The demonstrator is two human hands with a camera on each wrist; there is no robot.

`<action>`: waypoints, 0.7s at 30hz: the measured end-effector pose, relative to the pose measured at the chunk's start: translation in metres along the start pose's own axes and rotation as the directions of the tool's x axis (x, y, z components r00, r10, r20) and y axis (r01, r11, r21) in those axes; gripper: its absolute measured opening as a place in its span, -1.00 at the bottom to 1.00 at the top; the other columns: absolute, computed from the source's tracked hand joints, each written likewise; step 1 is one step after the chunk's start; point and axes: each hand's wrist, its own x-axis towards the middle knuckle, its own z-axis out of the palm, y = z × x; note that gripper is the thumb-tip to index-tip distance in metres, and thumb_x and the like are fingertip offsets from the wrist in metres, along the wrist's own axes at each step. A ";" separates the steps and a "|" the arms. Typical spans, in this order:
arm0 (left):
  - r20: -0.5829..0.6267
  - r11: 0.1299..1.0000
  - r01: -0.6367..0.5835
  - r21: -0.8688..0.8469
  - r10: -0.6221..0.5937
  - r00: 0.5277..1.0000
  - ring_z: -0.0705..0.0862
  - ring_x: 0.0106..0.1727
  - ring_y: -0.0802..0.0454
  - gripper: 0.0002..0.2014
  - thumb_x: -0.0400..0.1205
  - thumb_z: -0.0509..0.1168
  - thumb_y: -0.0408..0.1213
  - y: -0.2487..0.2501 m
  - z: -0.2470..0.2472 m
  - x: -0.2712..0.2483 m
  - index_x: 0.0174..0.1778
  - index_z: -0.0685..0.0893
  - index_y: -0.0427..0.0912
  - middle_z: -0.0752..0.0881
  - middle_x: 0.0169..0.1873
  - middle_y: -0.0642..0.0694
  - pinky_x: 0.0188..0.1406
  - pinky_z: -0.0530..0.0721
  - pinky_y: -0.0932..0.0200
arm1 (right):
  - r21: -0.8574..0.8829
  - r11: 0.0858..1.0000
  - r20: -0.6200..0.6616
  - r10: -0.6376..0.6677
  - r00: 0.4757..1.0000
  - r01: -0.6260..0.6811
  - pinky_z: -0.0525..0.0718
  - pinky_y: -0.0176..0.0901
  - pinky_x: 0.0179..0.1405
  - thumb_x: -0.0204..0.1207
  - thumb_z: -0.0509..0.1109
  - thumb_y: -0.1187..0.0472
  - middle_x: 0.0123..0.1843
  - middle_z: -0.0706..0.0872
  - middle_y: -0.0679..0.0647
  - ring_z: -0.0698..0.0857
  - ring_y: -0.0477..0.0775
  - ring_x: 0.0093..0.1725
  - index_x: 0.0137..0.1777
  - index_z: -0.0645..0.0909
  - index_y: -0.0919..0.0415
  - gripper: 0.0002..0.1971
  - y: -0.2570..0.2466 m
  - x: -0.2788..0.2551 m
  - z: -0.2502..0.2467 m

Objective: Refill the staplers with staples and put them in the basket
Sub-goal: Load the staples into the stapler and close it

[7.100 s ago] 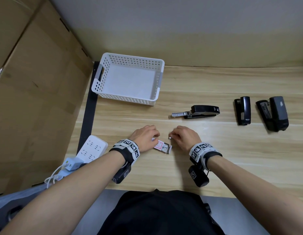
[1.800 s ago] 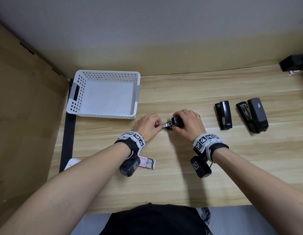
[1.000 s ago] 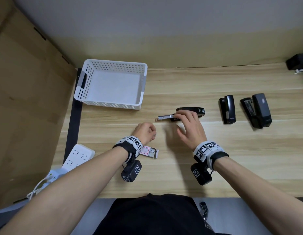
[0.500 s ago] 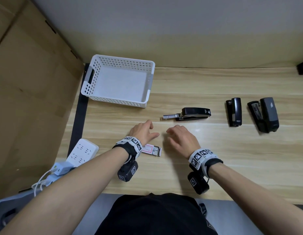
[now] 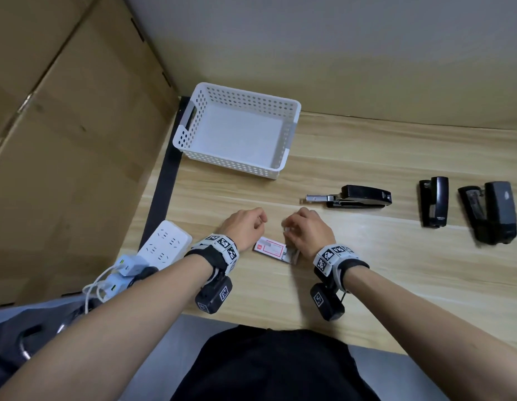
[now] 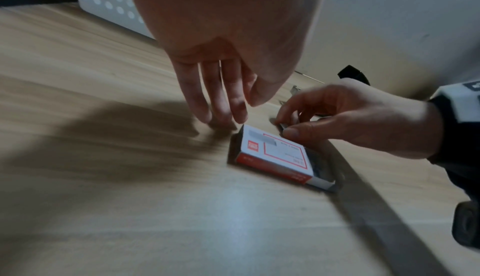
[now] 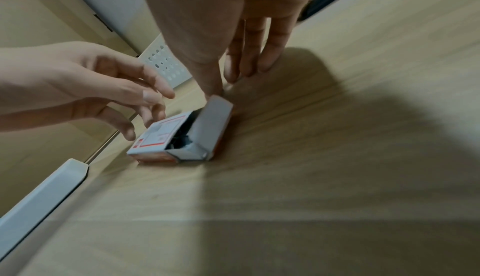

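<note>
A small red-and-white staple box [image 5: 270, 247] lies near the table's front edge, its end flap [image 7: 213, 124] raised. My right hand [image 5: 286, 227] pinches that flap between thumb and forefinger [image 6: 285, 126]. My left hand [image 5: 261, 219] hovers at the box's other end with loose, spread fingers [image 7: 148, 112], holding nothing. A black stapler [image 5: 355, 196] lies behind the hands with its metal staple tray pulled out to the left. Two more black staplers [image 5: 433, 202] [image 5: 491, 212] sit at the right. The white perforated basket [image 5: 231, 166] stands at the back left with nothing in it.
A white power strip [image 5: 164, 244] with plugs and cables lies at the table's left front corner. A big cardboard box [image 5: 63, 140] stands along the left side. A pale wall closes the back of the wooden table [image 5: 396, 270].
Both hands have left the open stapler and come back toward me to the staple box. My right hand has taken hold of the box's flap.
</note>
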 end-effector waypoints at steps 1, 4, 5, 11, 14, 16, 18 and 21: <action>0.007 1.000 -0.007 -0.004 0.007 1.000 0.67 -0.18 0.13 -0.87 0.62 0.27 -0.21 0.002 0.001 0.001 0.03 0.65 0.08 0.69 -0.25 0.21 -0.20 0.59 0.18 | 0.013 1.000 0.012 -0.002 1.000 0.001 0.64 -0.07 -0.04 0.49 0.46 0.00 0.09 0.57 -0.11 0.53 -0.01 0.21 0.15 0.65 -0.11 -0.76 0.002 -0.001 -0.001; 0.021 1.000 -0.026 0.004 0.025 0.999 0.67 -0.17 0.17 -0.87 0.55 0.30 -0.15 0.013 0.006 0.004 -0.01 0.65 0.15 0.70 -0.27 0.25 -0.21 0.59 0.20 | 0.063 0.998 0.002 -0.001 1.000 0.001 0.63 -0.08 -0.06 0.43 0.49 -0.07 0.06 0.55 -0.15 0.56 -0.06 0.13 0.19 0.60 -0.12 -0.67 0.009 -0.007 -0.012; 0.031 0.999 -0.034 0.019 0.034 0.999 0.67 -0.15 0.18 -0.86 0.54 0.32 -0.12 0.019 0.008 0.006 0.00 0.65 0.16 0.71 -0.24 0.25 -0.19 0.59 0.20 | 0.072 0.997 -0.017 -0.008 1.000 0.009 0.62 -0.08 -0.08 0.43 0.48 -0.06 0.06 0.55 -0.15 0.56 -0.07 0.11 0.20 0.59 -0.11 -0.66 0.013 -0.011 -0.017; 0.031 0.968 -0.144 0.206 0.141 0.990 0.66 0.02 0.01 -0.80 0.55 0.36 -0.08 0.053 0.023 0.017 0.07 0.67 0.04 0.69 -0.02 0.11 -0.07 0.57 0.12 | -0.021 0.994 -0.183 -0.105 0.977 0.103 0.53 -0.21 -0.28 0.45 0.45 0.17 0.04 0.58 -0.13 0.47 -0.18 -0.08 0.20 0.59 -0.01 -0.68 0.035 -0.033 -0.065; 0.041 0.937 -0.176 0.303 0.172 0.984 0.67 0.07 -0.07 -0.84 0.62 0.30 -0.15 0.060 0.029 0.024 0.07 0.70 -0.03 0.71 0.03 0.01 -0.07 0.56 0.09 | -0.044 0.996 -0.243 -0.090 0.966 0.082 0.63 -0.11 -0.28 0.44 0.44 0.20 0.08 0.57 -0.12 0.55 -0.08 0.00 0.23 0.58 -0.01 -0.65 0.046 -0.036 -0.088; 0.066 0.913 -0.205 0.352 0.195 0.979 0.68 0.06 -0.13 -0.83 0.64 0.27 -0.18 0.062 0.029 0.028 0.06 0.71 -0.08 0.73 0.03 -0.06 -0.04 0.62 0.04 | -0.044 0.997 -0.275 -0.067 0.959 0.057 0.67 -0.08 -0.25 0.46 0.45 0.18 0.10 0.57 -0.16 0.56 -0.10 0.05 0.23 0.57 -0.07 -0.65 0.054 -0.035 -0.099; 0.094 0.896 -0.231 0.379 0.211 0.973 0.70 0.05 -0.15 -0.83 0.64 0.28 -0.18 0.064 0.027 0.032 0.06 0.73 -0.11 0.75 0.02 -0.09 -0.03 0.66 0.02 | -0.034 0.998 -0.303 -0.055 0.951 0.047 0.69 -0.04 -0.24 0.49 0.45 0.14 0.11 0.57 -0.18 0.58 -0.10 0.09 0.21 0.57 -0.11 -0.69 0.060 -0.033 -0.105; 0.122 0.897 -0.238 0.373 0.206 0.971 0.71 0.04 -0.12 -0.81 0.62 0.36 -0.12 0.067 0.024 0.036 0.06 0.75 -0.12 0.76 0.01 -0.08 -0.03 0.67 0.05 | -0.010 0.998 -0.355 -0.056 0.933 0.056 0.70 -0.03 -0.24 0.51 0.45 0.10 0.10 0.60 -0.15 0.60 -0.07 0.09 0.20 0.59 -0.07 -0.73 0.065 -0.032 -0.111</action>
